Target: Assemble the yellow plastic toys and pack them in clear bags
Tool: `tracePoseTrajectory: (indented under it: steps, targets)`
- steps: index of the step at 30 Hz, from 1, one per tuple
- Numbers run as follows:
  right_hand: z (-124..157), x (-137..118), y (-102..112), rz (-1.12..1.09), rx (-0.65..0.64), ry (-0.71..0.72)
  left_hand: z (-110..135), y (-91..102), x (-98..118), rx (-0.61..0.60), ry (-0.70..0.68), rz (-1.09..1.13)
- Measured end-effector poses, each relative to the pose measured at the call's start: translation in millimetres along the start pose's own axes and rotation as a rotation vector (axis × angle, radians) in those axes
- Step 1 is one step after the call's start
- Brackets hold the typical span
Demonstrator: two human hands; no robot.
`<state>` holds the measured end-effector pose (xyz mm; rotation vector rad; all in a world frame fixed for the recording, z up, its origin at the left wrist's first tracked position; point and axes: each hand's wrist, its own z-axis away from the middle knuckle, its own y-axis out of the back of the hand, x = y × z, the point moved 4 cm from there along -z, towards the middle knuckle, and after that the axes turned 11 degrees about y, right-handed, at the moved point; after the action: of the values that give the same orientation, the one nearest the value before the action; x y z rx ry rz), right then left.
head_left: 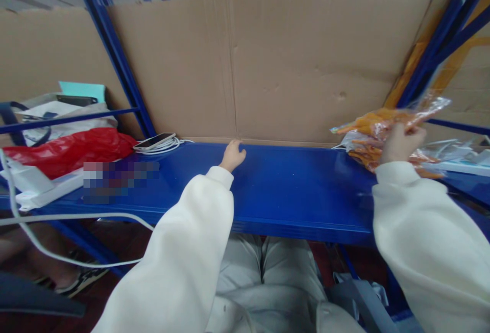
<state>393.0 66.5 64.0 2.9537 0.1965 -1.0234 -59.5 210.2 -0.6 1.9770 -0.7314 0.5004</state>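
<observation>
My right hand (400, 142) is raised at the right end of the blue shelf (275, 190) and grips a clear plastic packet of orange items (383, 121). More of these orange packets (363, 155) lie in a pile just under it. My left hand (233, 155) rests on the bare shelf top near the cardboard back wall (291, 68), fingers curled loosely with nothing in them. Both arms wear cream sleeves.
A phone (153, 141) lies on a coil of white cable (168, 147) at the left. Beyond it sit a red plastic bag (72, 150), a white box (34, 185) and papers. Blue rack posts (115, 52) rise on both sides. Clear packaging (459, 152) lies far right.
</observation>
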Motion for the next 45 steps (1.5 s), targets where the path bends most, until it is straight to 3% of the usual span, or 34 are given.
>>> tracePoseTrajectory:
  steps: [2, 4, 7, 11, 14, 17, 22, 26, 29, 33, 45]
  targets:
    - [19.8, -41.7, -6.0, -0.223, -0.079, -0.255, -1.4, -1.3, -1.1, 0.006, -0.031, 0.037]
    - [45.5, -85.7, -22.5, -0.528, -0.276, -0.409, -2.1, -0.3, -0.9, 0.033, -0.067, 0.089]
    - [90.5, -128.0, -50.2, -0.708, -0.57, -0.593, -0.2, 3.9, 2.3, 0.049, -0.066, 0.114]
    - [148.7, -137.9, -80.9, -0.784, -0.871, -0.805, 8.0, 8.0, 9.0, -0.011, 0.026, 0.024]
    - [177.8, -130.4, -93.9, -0.775, -0.999, -0.812, 13.1, 6.5, 12.6, -0.074, 0.019, -0.03]
    - [189.3, -118.2, -103.7, -0.591, -1.127, -0.545, 13.9, -1.1, 14.6, -0.19, -0.074, -0.046]
    - [184.0, -106.3, -116.2, -0.285, -1.155, 0.243, 14.2, -11.4, 20.5, -0.311, -0.309, 0.073]
    - [183.0, -112.5, -109.5, -0.226, -1.215, 0.563, 20.2, -18.0, 21.6, -0.468, -0.381, 0.112]
    - [185.4, -124.2, -98.2, -0.199, -1.297, 0.669, 24.9, -20.8, 20.0, -0.57, -0.34, 0.092]
    - [191.0, -136.2, -89.7, -0.21, -1.367, 0.76, 25.2, -22.4, 19.0, -0.581, -0.284, 0.113]
    - [187.0, -136.6, -89.5, -0.1, -1.232, 0.816, 17.7, -31.1, 9.5, -0.589, -0.289, 0.112]
